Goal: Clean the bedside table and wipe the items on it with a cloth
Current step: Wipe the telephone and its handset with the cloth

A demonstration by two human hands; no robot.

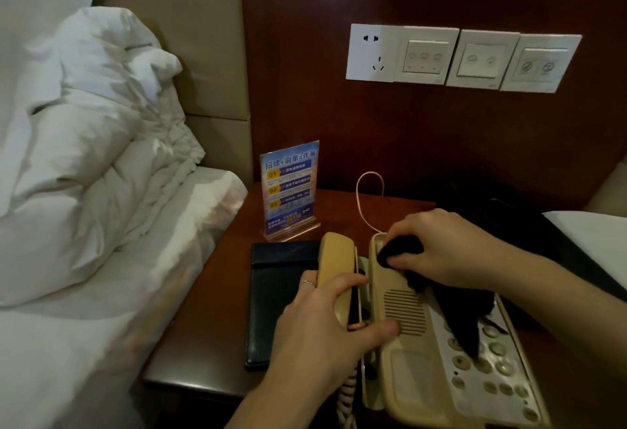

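A beige telephone base [417, 354] stands on the dark wooden bedside table [220, 296]. My left hand [322, 330] grips the beige handset [337, 269], lifted just left of the base, its coiled cord hanging down at the lower edge. My right hand [444, 249] holds a black cloth [454, 313] and presses it on the top end of the base. The cloth trails down over the keypad [492, 364].
A black folder [274, 299] lies left of the phone. A blue acrylic sign stand [290, 187] is at the back left. A thin pink cable [368, 198] loops behind. Wall socket and switches [461, 58] sit above. White bedding [84, 157] lies to the left.
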